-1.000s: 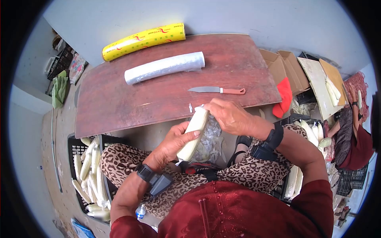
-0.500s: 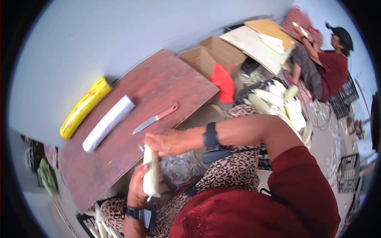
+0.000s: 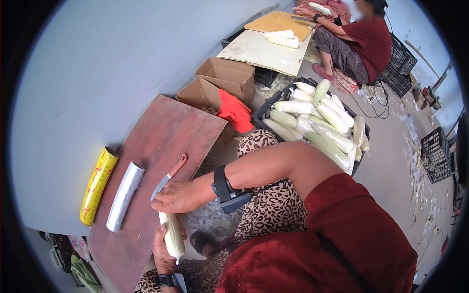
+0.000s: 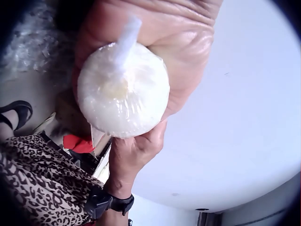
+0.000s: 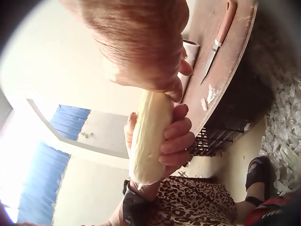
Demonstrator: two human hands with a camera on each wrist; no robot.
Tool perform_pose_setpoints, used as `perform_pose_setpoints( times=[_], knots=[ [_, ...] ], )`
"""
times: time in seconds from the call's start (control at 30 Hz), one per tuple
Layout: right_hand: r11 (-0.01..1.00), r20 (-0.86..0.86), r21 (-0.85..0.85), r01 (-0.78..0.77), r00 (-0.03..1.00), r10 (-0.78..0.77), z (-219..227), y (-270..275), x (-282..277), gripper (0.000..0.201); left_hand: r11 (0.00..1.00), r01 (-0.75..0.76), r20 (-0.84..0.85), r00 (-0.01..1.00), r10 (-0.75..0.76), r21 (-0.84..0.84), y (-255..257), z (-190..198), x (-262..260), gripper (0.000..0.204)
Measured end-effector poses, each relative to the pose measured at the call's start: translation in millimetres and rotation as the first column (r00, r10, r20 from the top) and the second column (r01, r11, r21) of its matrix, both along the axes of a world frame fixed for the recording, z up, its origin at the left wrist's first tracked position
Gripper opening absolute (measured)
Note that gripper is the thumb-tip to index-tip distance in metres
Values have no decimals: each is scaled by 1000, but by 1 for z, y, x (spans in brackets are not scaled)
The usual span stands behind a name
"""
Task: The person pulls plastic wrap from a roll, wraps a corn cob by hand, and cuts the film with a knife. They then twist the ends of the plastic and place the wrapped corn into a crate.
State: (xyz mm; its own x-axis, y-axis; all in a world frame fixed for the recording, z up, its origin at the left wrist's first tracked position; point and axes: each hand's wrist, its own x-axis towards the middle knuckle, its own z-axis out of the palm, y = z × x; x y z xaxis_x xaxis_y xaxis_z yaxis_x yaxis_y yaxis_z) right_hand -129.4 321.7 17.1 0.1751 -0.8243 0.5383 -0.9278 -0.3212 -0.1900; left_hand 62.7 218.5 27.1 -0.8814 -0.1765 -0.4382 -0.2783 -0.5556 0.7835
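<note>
Reddish worktop (image 3: 122, 251) carries an unguarded knife (image 3: 169, 175) beside the right hand (image 3: 175, 197), clamped on one end of the wrapped corn (image 3: 172, 237). Left hand (image 3: 162, 249) encircles it just off the worktop's edge. Risks: hard pulling may tear the film (image 4: 129, 110); a slip may meet the knife.

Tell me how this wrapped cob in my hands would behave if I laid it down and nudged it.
The wrapped cob would likely roll, being long and rounded. It's probably stiff, as its body looks straight. Its glossy film may make it somewhat slippery.
</note>
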Motion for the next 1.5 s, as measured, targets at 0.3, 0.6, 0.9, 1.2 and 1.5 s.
perform_pose_setpoints(
  times=[0.3,0.6,0.9,1.2,1.5],
  knots=[
    [991,-202,-52,126,970,-134,39,43,-5,23,991,125,-46,991,-127,-44,16,39,-13,78],
    [567,58,113,816,564,-824,112,247,-113,37,981,94,-101,988,-112,-171,-16,48,-19,44],
    [-247,-339,418,874,-103,-935,33,442,-129,45,985,40,-4,999,-41,-167,-11,36,-29,30],
    [-401,-494,708,581,2,-870,47,448,-124,59,980,71,94,994,-54,-188,-9,23,-40,26],
    [-110,-157,461,881,-41,-987,49,436,-230,37,986,95,184,981,-69,-140,-10,3,-56,22]
  ],
)
